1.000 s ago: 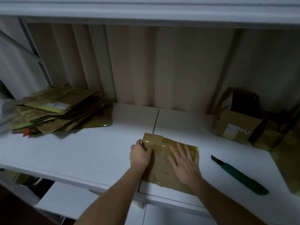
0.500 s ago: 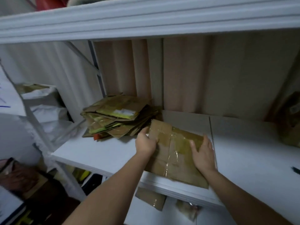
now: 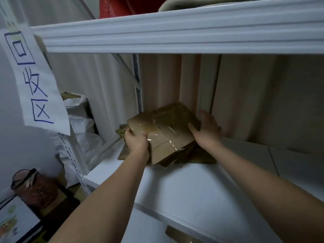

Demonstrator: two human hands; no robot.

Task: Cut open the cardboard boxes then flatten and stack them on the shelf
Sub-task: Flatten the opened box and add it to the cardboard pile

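Both hands hold a flattened box [image 3: 163, 130] at the far left of the white shelf [image 3: 201, 186], where it lies tilted on top of a stack [image 3: 198, 156] of other flattened cardboard. The left hand [image 3: 136, 141] grips the box's near left corner, fingers curled over its edge and thumb on the taped top. The right hand [image 3: 206, 131] clasps the right edge, thumb on top and fingers spread behind it. Clear tape [image 3: 157, 135] crosses the box's upper face and shines. Behind the stack stands a ribbed wall [image 3: 245, 95]. Left of the shelf, a white sack [image 3: 78, 120] leans by the upright, and a paper sign [image 3: 33, 81] with blue handwriting hangs nearer. Above runs another white shelf beam [image 3: 175, 32].
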